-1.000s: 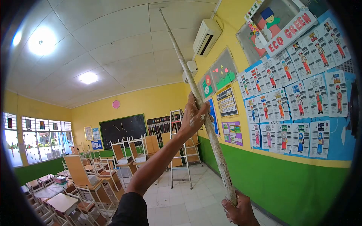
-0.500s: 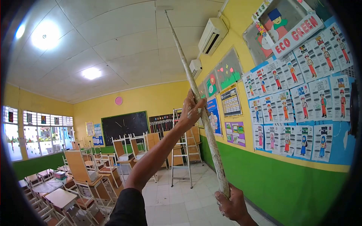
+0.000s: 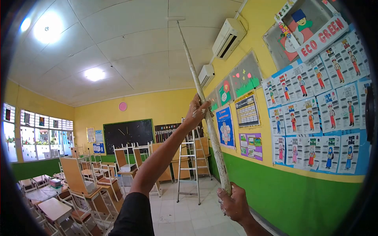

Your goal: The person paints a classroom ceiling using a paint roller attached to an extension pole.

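Observation:
A long, paint-spattered pole (image 3: 214, 141) slants up from the lower right toward the ceiling. My left hand (image 3: 198, 110), with white specks on its skin, wraps round the middle of the pole. Lower down, my right hand (image 3: 234, 201) is closed round the pole's bottom end. At the far tip a paint roller (image 3: 176, 18) lies against or very near the white ceiling (image 3: 134, 51); whether it touches cannot be made out.
A metal stepladder (image 3: 188, 169) stands ahead. Desks with stacked chairs (image 3: 80, 175) fill the left side. Air conditioners (image 3: 229, 38) hang high on the right wall, above posters (image 3: 247, 110). A blackboard (image 3: 128, 133) is on the far wall.
The roller sits slightly lower and further right in the view. Both hands have shifted a little left and my right hand appears higher, still gripping the pole. The camera view has shifted slightly.

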Demonstrator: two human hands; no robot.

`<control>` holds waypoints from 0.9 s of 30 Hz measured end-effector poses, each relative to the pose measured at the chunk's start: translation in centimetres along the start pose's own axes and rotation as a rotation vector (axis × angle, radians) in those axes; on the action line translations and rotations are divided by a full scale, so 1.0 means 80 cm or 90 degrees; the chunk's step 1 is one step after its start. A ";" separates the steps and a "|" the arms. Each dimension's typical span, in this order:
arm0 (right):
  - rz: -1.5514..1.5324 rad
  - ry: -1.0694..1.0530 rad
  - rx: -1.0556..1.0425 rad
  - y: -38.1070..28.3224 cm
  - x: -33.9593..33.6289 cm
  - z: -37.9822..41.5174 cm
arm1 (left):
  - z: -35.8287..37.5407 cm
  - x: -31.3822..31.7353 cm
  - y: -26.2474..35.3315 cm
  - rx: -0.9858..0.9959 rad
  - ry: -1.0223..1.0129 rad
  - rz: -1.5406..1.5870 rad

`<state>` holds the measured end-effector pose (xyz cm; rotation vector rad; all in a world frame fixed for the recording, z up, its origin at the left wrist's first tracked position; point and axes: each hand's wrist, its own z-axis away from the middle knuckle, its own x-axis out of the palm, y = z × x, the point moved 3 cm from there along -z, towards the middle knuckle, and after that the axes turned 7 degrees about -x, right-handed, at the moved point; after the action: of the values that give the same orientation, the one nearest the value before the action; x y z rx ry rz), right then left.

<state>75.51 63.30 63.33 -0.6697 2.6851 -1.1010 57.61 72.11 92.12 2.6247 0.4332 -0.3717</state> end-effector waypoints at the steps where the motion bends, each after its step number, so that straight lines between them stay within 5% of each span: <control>1: 0.004 0.006 -0.018 0.007 0.006 -0.013 | -0.005 -0.009 -0.011 0.007 -0.002 0.002; 11: -0.027 0.021 0.001 0.060 0.033 -0.106 | -0.062 -0.071 -0.119 -0.023 0.011 0.005; 27: -0.032 0.058 0.007 0.089 -0.071 -0.117 | -0.108 0.031 -0.167 -0.002 -0.014 0.017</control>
<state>75.21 76.25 64.97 -0.7063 2.7500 -1.1847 56.64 88.14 93.58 2.6187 0.3907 -0.3897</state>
